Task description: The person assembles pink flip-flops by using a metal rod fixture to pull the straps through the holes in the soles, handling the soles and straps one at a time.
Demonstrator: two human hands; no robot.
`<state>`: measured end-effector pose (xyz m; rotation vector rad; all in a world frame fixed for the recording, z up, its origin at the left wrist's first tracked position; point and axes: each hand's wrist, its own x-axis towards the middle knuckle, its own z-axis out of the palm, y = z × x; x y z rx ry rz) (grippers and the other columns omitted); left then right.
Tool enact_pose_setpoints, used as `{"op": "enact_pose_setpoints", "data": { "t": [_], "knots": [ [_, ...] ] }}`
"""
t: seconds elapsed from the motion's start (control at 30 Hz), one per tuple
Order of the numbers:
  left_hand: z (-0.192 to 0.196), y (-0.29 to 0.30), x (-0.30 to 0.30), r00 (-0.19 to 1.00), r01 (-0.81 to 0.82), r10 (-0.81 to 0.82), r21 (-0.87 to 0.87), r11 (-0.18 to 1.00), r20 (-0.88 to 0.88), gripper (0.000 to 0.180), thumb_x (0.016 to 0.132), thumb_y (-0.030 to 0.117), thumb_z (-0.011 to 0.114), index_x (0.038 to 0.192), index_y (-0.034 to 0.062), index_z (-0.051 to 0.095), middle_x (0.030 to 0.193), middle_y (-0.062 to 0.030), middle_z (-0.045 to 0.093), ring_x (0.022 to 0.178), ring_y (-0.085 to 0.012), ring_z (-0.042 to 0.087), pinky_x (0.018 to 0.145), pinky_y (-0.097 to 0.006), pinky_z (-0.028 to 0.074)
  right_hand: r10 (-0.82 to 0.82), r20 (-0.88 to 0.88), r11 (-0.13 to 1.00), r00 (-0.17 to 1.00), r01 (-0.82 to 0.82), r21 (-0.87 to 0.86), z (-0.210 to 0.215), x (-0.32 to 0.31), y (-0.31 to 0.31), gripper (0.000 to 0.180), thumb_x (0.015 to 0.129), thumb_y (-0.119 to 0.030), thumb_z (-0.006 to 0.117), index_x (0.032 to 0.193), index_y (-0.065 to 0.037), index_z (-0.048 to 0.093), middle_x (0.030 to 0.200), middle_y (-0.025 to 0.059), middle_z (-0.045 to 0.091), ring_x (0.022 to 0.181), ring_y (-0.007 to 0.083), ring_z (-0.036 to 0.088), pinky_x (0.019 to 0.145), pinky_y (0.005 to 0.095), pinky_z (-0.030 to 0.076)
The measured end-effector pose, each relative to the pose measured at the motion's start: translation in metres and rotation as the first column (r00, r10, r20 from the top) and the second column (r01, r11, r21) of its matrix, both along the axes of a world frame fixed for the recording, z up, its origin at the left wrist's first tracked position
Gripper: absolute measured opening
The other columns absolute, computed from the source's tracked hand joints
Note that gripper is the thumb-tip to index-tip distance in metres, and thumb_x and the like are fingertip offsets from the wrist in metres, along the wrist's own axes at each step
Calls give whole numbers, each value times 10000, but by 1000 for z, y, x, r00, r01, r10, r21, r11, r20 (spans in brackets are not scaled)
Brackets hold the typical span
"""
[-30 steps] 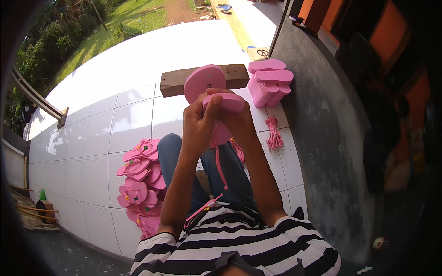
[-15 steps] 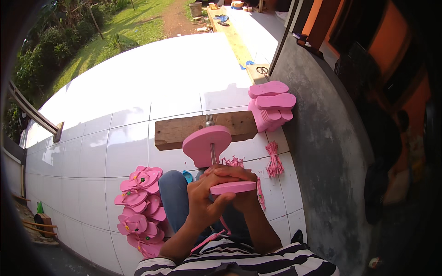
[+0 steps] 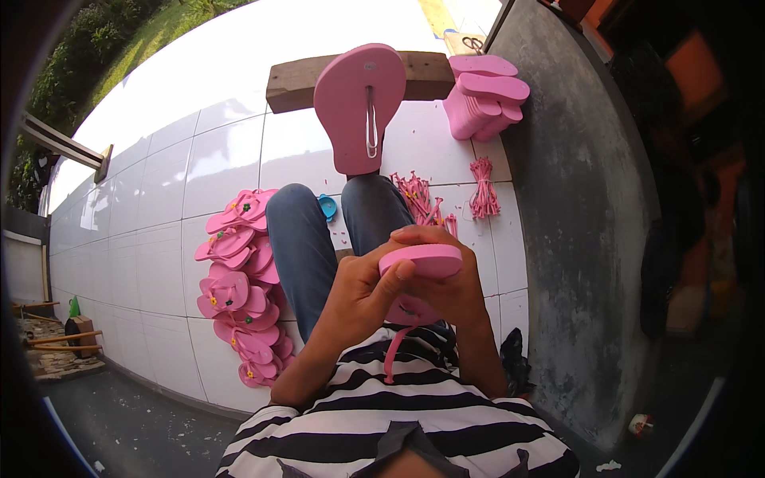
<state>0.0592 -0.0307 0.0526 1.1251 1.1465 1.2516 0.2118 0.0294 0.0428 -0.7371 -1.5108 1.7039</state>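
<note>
Close to my chest, both hands hold a pink flip-flop, its toe or heel end facing me. My left hand grips the near left side, thumb pressed on the edge. My right hand wraps round its right side, fingers crossing over the top. A pink strap dangles below, one end loose against my striped shirt. Beyond my knees, a second pink sole stands upright against a wooden block, with a looped metal rod in front of it.
Finished pink flip-flops pile left of my legs. Stacked pink soles stand by the grey wall. A bundle of pink straps, loose straps and a small blue dish lie on the tiles.
The view has tilted down, so the block and piles appear higher. The upright sole shows more of its face. My hands still grip the flip-flop, now nearer my chest.
</note>
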Motion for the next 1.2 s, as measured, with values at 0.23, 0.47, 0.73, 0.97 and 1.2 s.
{"op": "enact_pose_setpoints", "data": {
  "t": [0.23,0.47,0.73,0.97,1.2],
  "knots": [
    [-70,12,-27,954,-144,80,-206,968,-289,407,1024,351,526,1140,-29,616,873,-31,639,764,-65,554,647,-240,474,-508,387,752,770,178,635,-60,-20,-13,516,724,-239,832,1125,-52,568,941,101,602,866,273,631,792,401,527],
    [-95,23,-47,761,-147,256,226,963,-596,336,947,278,654,1140,3,661,977,-104,670,855,-90,602,707,-263,478,-432,639,651,637,-270,709,-82,-34,-21,244,826,-260,712,879,-55,592,797,70,605,738,253,645,625,375,528],
    [-93,25,-60,973,-229,231,-106,968,8,297,946,179,659,1161,-26,646,1039,-46,683,955,-92,606,834,-245,477,-47,572,779,819,-328,534,-51,-13,-17,93,851,-136,626,851,-53,585,752,110,569,720,296,609,627,412,493],
    [-60,35,-51,964,-262,261,-4,965,51,259,929,105,675,1143,-35,641,997,-61,698,920,-95,635,789,-256,505,-171,599,770,782,-273,576,-37,-10,-2,167,862,-192,665,901,-50,586,840,113,581,804,300,623,675,391,515],
    [-5,30,-49,912,-56,177,315,947,-370,302,850,47,702,1144,7,649,982,-126,719,918,-246,709,891,-330,543,-389,194,731,900,174,660,-14,-22,28,385,814,-66,745,1168,-42,595,1060,134,629,952,293,627,736,372,536]
  ]
}}
